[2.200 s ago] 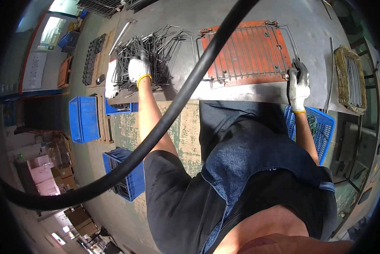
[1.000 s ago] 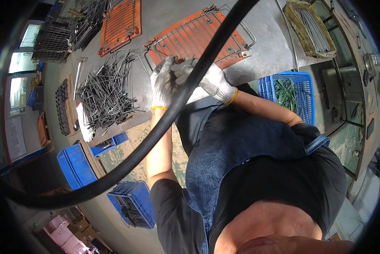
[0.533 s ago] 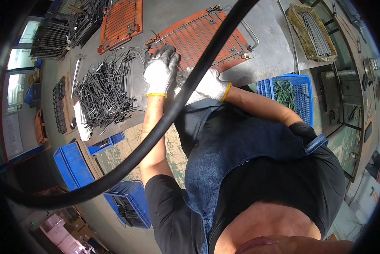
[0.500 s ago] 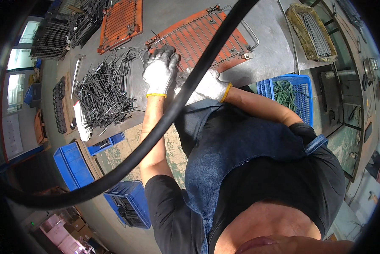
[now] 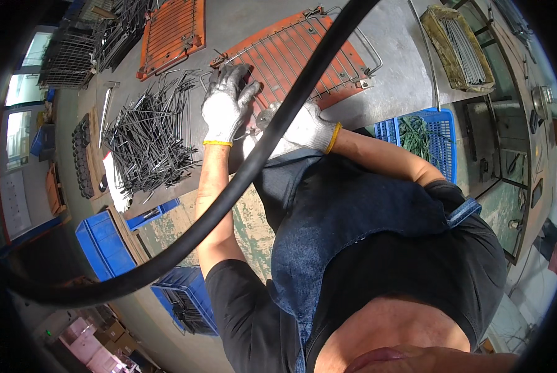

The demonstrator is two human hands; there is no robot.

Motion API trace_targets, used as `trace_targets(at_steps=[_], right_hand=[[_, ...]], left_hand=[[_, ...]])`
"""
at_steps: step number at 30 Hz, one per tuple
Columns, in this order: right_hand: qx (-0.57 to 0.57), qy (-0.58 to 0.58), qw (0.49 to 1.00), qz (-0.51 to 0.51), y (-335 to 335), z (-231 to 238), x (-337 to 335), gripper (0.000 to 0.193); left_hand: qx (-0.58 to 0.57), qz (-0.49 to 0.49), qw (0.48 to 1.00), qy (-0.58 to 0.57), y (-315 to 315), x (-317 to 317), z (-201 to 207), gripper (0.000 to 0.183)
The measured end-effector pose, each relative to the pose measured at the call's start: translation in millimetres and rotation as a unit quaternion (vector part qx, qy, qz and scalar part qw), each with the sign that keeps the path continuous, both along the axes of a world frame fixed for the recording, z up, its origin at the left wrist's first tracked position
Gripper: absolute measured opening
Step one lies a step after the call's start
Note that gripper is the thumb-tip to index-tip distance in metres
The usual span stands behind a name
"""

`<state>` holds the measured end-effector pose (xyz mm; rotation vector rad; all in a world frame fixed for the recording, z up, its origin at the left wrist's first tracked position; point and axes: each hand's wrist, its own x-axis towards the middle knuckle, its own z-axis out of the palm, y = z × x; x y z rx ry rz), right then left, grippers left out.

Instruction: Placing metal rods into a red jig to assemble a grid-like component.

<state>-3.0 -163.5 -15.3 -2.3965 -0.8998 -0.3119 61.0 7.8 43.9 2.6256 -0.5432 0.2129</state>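
An orange plate jig [image 5: 272, 68] lies on the metal table, with thin metal rods [image 5: 297, 53] across it and a bent wire frame [image 5: 373, 53] around its ends. My left hand [image 5: 225, 105], in a white glove with grey fingers, rests at the jig's near left corner. Its fingers reach forward and its thumb stands apart; I see nothing held in it. My right hand [image 5: 306, 127], gloved alike, is at the near edge of the jig, close to the left one. A thick black cable crosses in front of its fingers, so their grip is hidden.
Left of my hands lies a heap of bent black rods [image 5: 151, 137]. A second orange jig [image 5: 173, 37] is behind it. At the right stand a worn box of straight rods [image 5: 432, 25] and a blue basket [image 5: 387, 129] with green strands. The black cable [image 5: 228, 211] spans the view.
My left hand has shifted a little to the left, and its thumb has spread away from the fingers. My right hand stays nearly in place.
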Motion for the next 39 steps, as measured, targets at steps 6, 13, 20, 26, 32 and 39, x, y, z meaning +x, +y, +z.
trace_targets(at_steps=[6,13,20,26,32,39], right_hand=[[0.011,-0.048,0.999,-0.007,4.7,2.4,-2.6,0.027],[-0.027,-0.013,0.999,-0.023,7.4,3.8,-0.7,0.028],[0.030,-0.061,0.997,-0.033,10.5,-3.8,-2.4,0.027],[0.067,-0.003,0.998,0.000,13.0,-15.1,3.7,0.029],[0.070,0.034,0.997,0.001,17.7,-46.8,11.1,0.028],[0.087,-0.057,0.993,0.050,8.5,-19.5,13.5,0.027]], left_hand=[[0.054,-0.034,0.993,-0.101,8.7,11.1,-20.3,0.039],[0.073,-0.038,0.993,-0.081,11.6,13.1,-23.8,0.038],[0.070,-0.060,0.991,-0.100,8.3,14.8,-16.0,0.037],[0.097,-0.052,0.992,-0.068,9.6,15.2,-16.2,0.039],[0.125,-0.064,0.989,-0.037,9.8,20.7,-13.1,0.039],[0.153,-0.066,0.985,-0.042,12.1,20.3,-8.9,0.040]])
